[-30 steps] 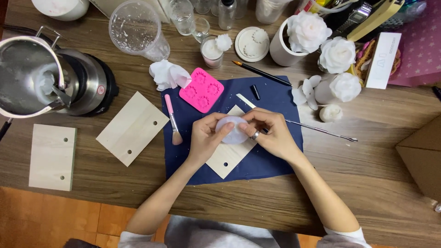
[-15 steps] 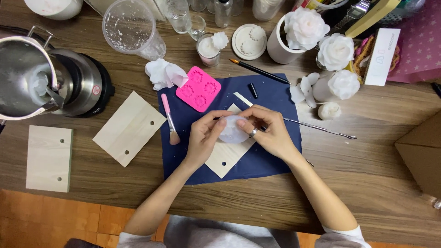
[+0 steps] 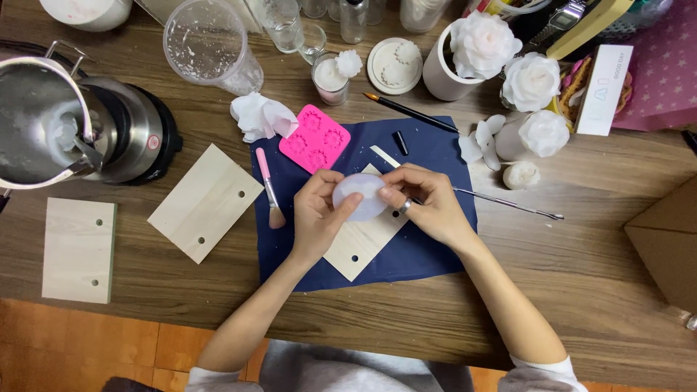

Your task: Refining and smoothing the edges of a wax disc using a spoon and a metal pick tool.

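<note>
Both my hands hold a pale, thin, rounded white wax piece (image 3: 360, 194) above a small wooden board (image 3: 359, 247) on a dark blue cloth (image 3: 435, 156). My left hand (image 3: 319, 214) cups it from the left, thumb on its lower edge. My right hand (image 3: 428, 203), a ring on one finger, pinches its right edge. A pink flower mould (image 3: 314, 138) and a pink-handled brush (image 3: 268, 189) lie on the cloth to the upper left.
A steel pot on a black heater (image 3: 80, 123) stands at left. Two wooden boards (image 3: 205, 201) (image 3: 78, 249) lie left of the cloth. White wax roses (image 3: 483, 43), a clear plastic cup (image 3: 207, 43), a thin metal tool (image 3: 508, 205) and a cardboard box (image 3: 664, 239) are around.
My hands have shifted the wax piece very slightly between the fingers; everything else on the table stays where it was.
</note>
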